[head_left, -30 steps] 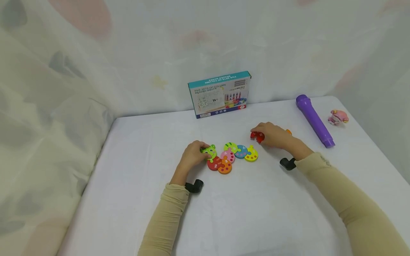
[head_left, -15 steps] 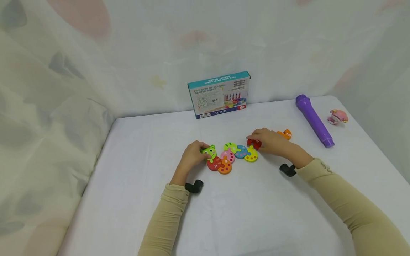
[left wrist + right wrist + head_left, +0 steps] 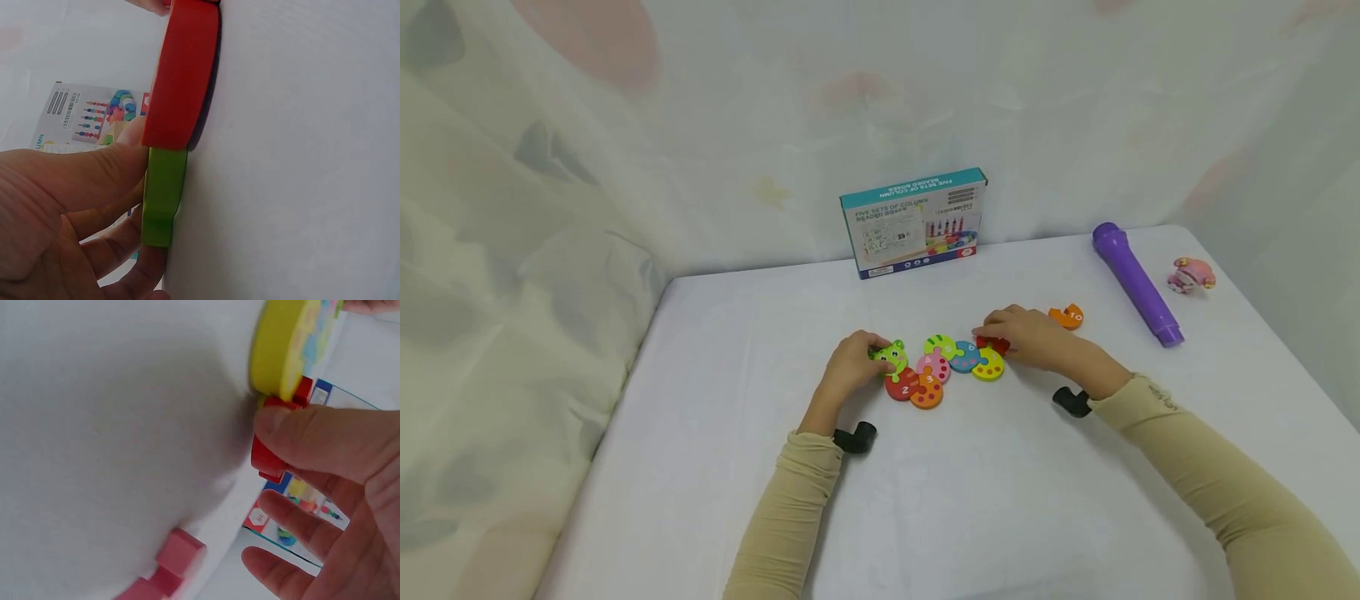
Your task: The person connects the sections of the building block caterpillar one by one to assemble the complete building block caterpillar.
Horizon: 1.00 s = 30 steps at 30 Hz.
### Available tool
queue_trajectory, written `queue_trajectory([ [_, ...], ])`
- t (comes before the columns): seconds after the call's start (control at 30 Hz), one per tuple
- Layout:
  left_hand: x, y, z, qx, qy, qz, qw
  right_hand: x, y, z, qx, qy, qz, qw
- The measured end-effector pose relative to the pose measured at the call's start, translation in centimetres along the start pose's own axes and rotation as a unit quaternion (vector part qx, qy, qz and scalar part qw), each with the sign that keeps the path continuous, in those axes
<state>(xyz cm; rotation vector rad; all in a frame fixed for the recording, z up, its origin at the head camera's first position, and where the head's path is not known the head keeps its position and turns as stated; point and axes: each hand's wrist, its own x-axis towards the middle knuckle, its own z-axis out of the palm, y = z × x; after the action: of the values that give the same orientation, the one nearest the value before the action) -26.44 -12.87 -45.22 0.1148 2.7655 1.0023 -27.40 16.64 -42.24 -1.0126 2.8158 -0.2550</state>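
My left hand (image 3: 848, 368) pinches the green smiling head piece (image 3: 892, 358) of a caterpillar number puzzle at the chain's left end. From it run a red piece (image 3: 899, 386), an orange piece (image 3: 927, 393), a pink piece (image 3: 933, 367), a striped green piece (image 3: 939, 342), a blue piece (image 3: 964, 357) and a yellow piece (image 3: 989, 366). My right hand (image 3: 1030, 335) pinches another red puzzle piece (image 3: 267, 456) between thumb and finger, right against the yellow piece (image 3: 272, 356). Fingers partly cover that red piece in the head view; whether it is fully seated I cannot tell.
An orange puzzle piece (image 3: 1066, 317) marked 10 lies beyond my right wrist. A pinkish block (image 3: 181, 552) shows low in the right wrist view. At the back stand a bead-set box (image 3: 917, 223), a purple microphone-shaped toy (image 3: 1137, 283) and a pink figurine (image 3: 1192, 274).
My right hand has brought the red piece left and nearer to me, down to the yellow piece, uncovering the orange 10 piece. My left hand has stayed on the green head.
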Motion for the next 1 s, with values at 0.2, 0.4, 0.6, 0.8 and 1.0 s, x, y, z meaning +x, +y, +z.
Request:
queue_trajectory([
  [0.2,0.0,-0.1,0.1,-0.004,-0.002,-0.003,1.0,0.0,0.0,0.2,-0.002,-0.01,0.003,1.0],
  [0.4,0.0,-0.1,0.0,-0.001,-0.004,0.0,1.0,-1.3,1.6,0.1,0.03,0.018,0.042,0.999],
  [0.6,-0.1,0.1,-0.1,0.004,0.001,-0.001,1.0,-3.9,3.8,-0.6,0.046,0.04,0.078,0.995],
  [0.8,-0.2,0.1,-0.1,0.002,-0.001,-0.001,1.0,-5.2,5.3,-0.2,0.034,0.032,0.083,0.995],
  [1.0,-0.1,0.0,0.0,0.001,-0.003,-0.001,1.0,-5.3,5.6,0.2,-0.004,0.045,0.056,0.997],
])
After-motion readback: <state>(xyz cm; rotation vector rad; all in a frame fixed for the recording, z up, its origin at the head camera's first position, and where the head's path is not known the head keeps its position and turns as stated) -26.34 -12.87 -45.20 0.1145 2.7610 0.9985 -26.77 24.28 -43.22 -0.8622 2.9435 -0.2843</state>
